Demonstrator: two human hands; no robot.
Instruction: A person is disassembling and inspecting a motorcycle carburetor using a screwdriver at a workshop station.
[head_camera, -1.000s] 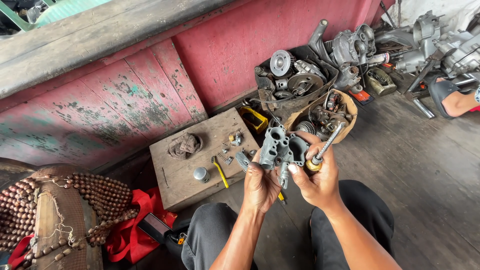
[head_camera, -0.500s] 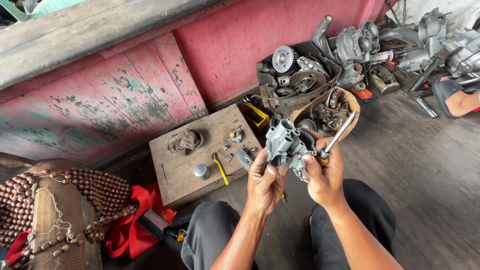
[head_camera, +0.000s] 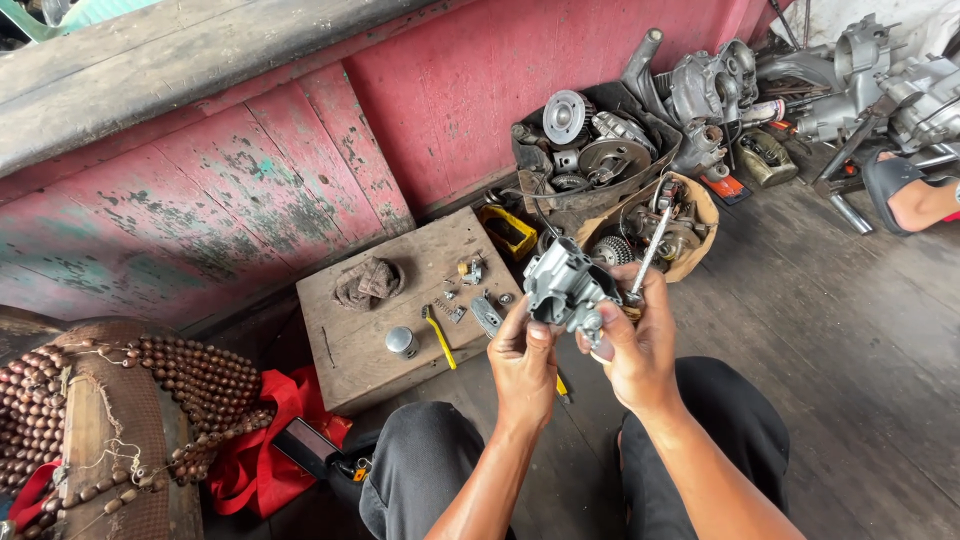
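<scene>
Holding a grey metal engine part up in both hands, I keep it just past the middle of my view, above my knees. My left hand grips it from below, with the thumb pressed on its near side. My right hand clamps its right side, and the same hand pinches a thin metal tool that points up toward 1 o'clock.

At 9 o'clock from the part sits a low wooden board. On it lie a brown rag, a small silver cap, a yellow-handled tool and some tiny bits of metal. Just beside the board's far corner is a yellow box.

At 12 o'clock, against the red wall, a black tub is full of engine pieces. A brown bowl with gears stands at 1 o'clock, just behind the part. More grey engine cases lie at 2 o'clock, near another person's foot in a sandal.

At 8 o'clock I see a beaded seat cover and a red cloth.
</scene>
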